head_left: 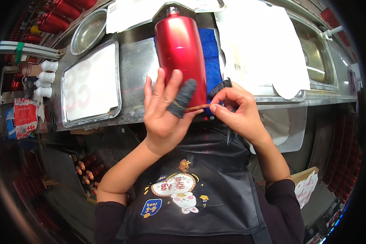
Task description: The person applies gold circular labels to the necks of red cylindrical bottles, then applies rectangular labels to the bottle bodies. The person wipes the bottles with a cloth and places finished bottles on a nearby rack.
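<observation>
A large glossy red bottle (pixel 181 53) lies on a blue cloth (pixel 212 61), its neck pointing away from me. My left hand (pixel 164 107) rests against the bottle's near left part, fingers spread, with a dark grey fabric sleeve on one finger. Its thumb reaches along the bottle's base, beside a thin gold-orange strip (pixel 197 107). The strip's right end is pinched between thumb and finger of my right hand (pixel 236 110). Another finger of that hand wears a dark sleeve too. A dark pointed tool (pixel 230 137) shows beneath the right hand, mostly hidden.
On the left, a metal tray (pixel 118 81) holds a white sheet, with a round metal bowl (pixel 89 32) behind it. White sheets (pixel 260 49) cover the bench at right, before a sink (pixel 313 53). The bench's front edge (pixel 130 112) runs under my hands.
</observation>
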